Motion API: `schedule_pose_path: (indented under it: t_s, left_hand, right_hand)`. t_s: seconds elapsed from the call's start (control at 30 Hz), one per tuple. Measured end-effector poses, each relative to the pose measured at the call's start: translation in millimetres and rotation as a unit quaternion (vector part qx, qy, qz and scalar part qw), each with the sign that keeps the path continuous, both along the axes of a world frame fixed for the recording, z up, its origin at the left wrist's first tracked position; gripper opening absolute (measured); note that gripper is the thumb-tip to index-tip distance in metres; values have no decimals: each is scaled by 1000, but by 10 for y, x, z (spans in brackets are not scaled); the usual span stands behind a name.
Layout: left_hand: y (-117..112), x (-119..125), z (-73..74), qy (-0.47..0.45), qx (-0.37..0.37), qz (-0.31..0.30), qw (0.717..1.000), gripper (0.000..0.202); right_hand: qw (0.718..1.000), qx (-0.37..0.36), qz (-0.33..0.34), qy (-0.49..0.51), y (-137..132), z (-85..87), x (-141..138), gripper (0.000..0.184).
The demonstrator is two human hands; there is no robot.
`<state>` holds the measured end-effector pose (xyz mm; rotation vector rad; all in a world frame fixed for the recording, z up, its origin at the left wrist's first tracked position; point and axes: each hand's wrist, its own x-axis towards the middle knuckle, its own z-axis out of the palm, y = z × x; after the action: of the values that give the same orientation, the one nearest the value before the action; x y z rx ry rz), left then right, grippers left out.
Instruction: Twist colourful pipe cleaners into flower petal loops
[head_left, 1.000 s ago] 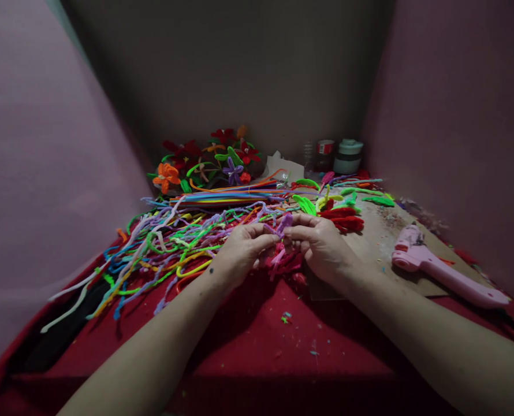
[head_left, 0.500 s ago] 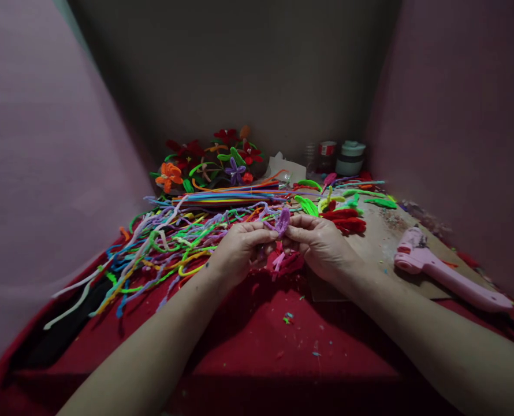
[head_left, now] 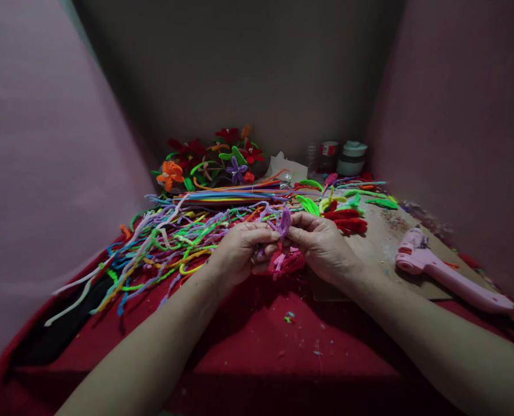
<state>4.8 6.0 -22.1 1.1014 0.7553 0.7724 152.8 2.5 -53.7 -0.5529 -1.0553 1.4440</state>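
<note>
Between my fingertips is a purple pipe-cleaner petal, its looped end standing up above the hands. My left hand pinches it from the left, with a bit of purple stem showing under the fingers. From the right, my right hand grips the petal's base between thumb and forefinger. Just below the hands, red and pink pipe-cleaner pieces lie on the red cloth. The fingers partly hide the lower part of the petal.
Tangled pipe cleaners cover the left side, with a straight bundle behind. Pipe-cleaner flowers stand at the back. On the right are a board, red petals, a pink glue gun and a lidded jar.
The purple petal has turned in my fingers and now looks narrower. Both hands keep nearly the same place, and the whole view has shifted slightly.
</note>
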Motion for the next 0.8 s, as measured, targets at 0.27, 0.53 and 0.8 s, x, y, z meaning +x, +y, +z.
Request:
schedule_pose_path:
  t_s: [0.27,0.53,0.8]
  left_hand:
    - [-2,4,14,-5,3,-3,1000,17]
    - [-17,-3,16,-10,1,2,1000,16]
    - [-35,25,6,-7,10,12,1000,15]
  right_hand:
    - [1000,12,2,2,5,10,10,9]
    - [1000,12,-1,-10,-13,24,17,11]
    - [998,43,-14,-39,-14,18,30,10]
